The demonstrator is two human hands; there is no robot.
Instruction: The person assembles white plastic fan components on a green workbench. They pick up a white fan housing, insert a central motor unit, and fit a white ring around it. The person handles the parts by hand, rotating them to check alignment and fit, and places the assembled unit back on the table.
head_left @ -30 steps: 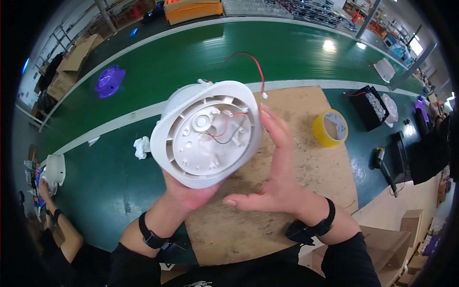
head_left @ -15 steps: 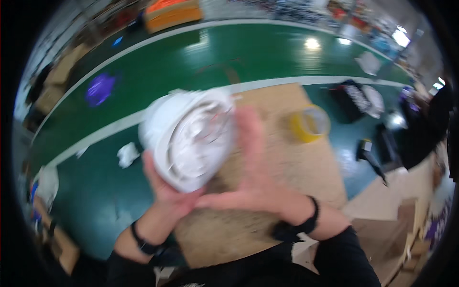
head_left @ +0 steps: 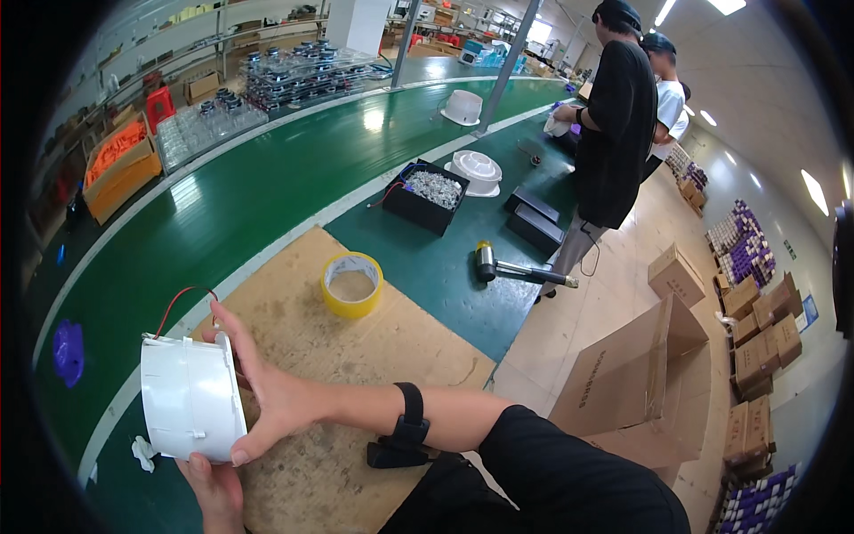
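Note:
A white round plastic housing (head_left: 191, 396) is tilted onto its side at the lower left, with a thin red wire arching from its top. My right hand (head_left: 267, 387) grips the rim on its right side, thumb low and fingers reaching up behind the edge. From below, my left hand (head_left: 213, 488) supports the same housing with its fingertips; the rest of that arm is cut off by the picture's edge. Under both hands lies a brown board (head_left: 391, 356), stained in places. A roll of yellow tape (head_left: 353, 308) rests on the board just beyond my right hand.
Past the board are a black box of small metal parts (head_left: 425, 198), a white lid-like part (head_left: 476, 172), black cases (head_left: 535, 221) and a hammer (head_left: 516, 270). A green conveyor (head_left: 258, 191) runs behind. Co-workers (head_left: 614, 125) stand far right; an open carton (head_left: 623, 383) is near right.
The view has swung to the right, bringing co-workers and cartons into sight. The housing has turned from its open face toward me to its outer side wall, still between both hands.

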